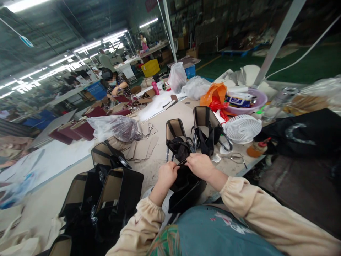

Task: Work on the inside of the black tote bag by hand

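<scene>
Close to my body, a black bag lies on the table edge. My left hand pinches its upper rim. Beside it my right hand is closed on the same rim, the fingers of both hands almost meeting. Part of the bag is hidden under my hands. Just beyond stand two boxy black bags with tan linings, one straight ahead and one a little to the right. Both have dark fabric hanging from their openings.
Several more black bags stand at the left. Scissors, an orange glue bottle and a white fan are at the right. A purple basin sits behind. Across the table a person handles maroon pieces.
</scene>
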Tool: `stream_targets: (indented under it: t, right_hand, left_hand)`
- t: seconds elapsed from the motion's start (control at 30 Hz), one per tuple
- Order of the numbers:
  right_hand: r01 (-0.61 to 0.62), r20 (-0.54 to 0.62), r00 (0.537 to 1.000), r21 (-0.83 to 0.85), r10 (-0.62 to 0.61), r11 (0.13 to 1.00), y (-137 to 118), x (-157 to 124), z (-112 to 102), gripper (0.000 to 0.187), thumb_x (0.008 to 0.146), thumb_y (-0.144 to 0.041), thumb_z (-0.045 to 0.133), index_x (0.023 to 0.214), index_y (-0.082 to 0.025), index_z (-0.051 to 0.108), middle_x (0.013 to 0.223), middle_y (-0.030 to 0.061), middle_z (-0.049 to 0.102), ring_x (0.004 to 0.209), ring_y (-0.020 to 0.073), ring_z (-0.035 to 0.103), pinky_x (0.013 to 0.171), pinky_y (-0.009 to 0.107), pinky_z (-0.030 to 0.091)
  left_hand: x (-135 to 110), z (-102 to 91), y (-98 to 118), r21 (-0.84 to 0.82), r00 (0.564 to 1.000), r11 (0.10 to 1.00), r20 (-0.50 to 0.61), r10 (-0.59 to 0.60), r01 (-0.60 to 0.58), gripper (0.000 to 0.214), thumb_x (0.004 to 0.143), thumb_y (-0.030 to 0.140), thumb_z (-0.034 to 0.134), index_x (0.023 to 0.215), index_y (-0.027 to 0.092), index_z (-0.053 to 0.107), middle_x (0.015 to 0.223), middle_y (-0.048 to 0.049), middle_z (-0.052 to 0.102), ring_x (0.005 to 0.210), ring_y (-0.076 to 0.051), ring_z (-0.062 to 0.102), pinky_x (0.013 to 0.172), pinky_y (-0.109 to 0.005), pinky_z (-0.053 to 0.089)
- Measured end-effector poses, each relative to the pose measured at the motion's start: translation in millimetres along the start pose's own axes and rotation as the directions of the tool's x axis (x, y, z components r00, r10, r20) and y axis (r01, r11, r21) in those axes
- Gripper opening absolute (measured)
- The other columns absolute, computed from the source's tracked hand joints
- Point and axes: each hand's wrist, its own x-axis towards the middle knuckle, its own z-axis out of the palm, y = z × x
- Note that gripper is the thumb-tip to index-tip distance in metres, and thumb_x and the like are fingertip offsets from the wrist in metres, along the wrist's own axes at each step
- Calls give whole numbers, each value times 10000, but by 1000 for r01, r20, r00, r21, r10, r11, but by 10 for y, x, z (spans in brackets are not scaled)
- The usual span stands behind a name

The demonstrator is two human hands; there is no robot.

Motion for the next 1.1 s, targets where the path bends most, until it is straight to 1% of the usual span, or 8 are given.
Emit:
stream_targets:
  t: [0.2, 0.43, 0.5, 0.77, 0.87, 1.03, 1.1]
  right_hand:
    - [-38, -26, 999, -20, 37, 999, -9, 4, 7, 205, 853, -324, 502, 785, -173, 623, 797, 61, 625, 793, 197, 587, 674, 276, 403]
    - [-96, 53, 994, -31, 97, 995, -41, 44, -36, 223, 870, -322, 478, 832, -164, 631, 851, 86, 627, 846, 182, 591, 712, 257, 408]
    - [-100, 58, 993, -29, 102, 995, -39, 52, -37, 220, 867, -322, 485, 840, -161, 632, 860, 91, 629, 855, 183, 592, 721, 254, 408]
    - [-86, 20, 996, -23, 86, 996, -39, 59, -20, 209, 860, -320, 500, 814, -160, 626, 832, 82, 632, 824, 191, 594, 699, 259, 413]
    - [-93, 26, 995, -32, 94, 995, -51, 56, -28, 209, 860, -321, 502, 820, -157, 626, 834, 88, 630, 828, 189, 594, 700, 256, 411]
    - [-97, 23, 995, -39, 98, 995, -54, 51, -34, 204, 863, -315, 497, 827, -158, 623, 842, 90, 629, 830, 190, 597, 688, 259, 415]
    - [-94, 20, 995, -39, 95, 995, -52, 53, -33, 202, 862, -315, 498, 828, -159, 622, 840, 89, 630, 829, 196, 598, 684, 266, 419]
  left_hand:
    - [10, -8, 11, 0, 1000, 1000, 8, -23, 23, 209, 853, 352, 488, 809, 219, 643, 884, -14, 650, 800, -149, 590, 657, -238, 382]
    - [-7, -9, 27, -22, 1000, 1000, 7, 9, -9, 199, 855, 333, 495, 801, 206, 638, 868, -29, 642, 802, -153, 588, 674, -249, 388]
    - [-10, -6, 25, -22, 1000, 1000, 7, 18, -17, 195, 857, 327, 493, 802, 204, 635, 870, -28, 640, 801, -152, 586, 676, -247, 389]
    - [-7, 33, 2, -14, 997, 997, -16, 76, -76, 194, 859, 315, 486, 791, 200, 627, 836, -25, 633, 780, -148, 578, 674, -242, 391]
    - [-3, 15, 12, -14, 998, 998, -10, 68, -69, 184, 858, 307, 489, 802, 200, 629, 850, -26, 636, 789, -149, 578, 682, -244, 395]
    - [3, -21, 40, -16, 999, 1000, 32, 23, -23, 185, 858, 314, 491, 812, 203, 632, 880, -29, 645, 810, -150, 585, 691, -240, 397]
    - [0, -24, 48, -12, 999, 1000, 36, 27, -27, 186, 859, 317, 490, 814, 202, 629, 883, -34, 646, 812, -154, 589, 694, -245, 400]
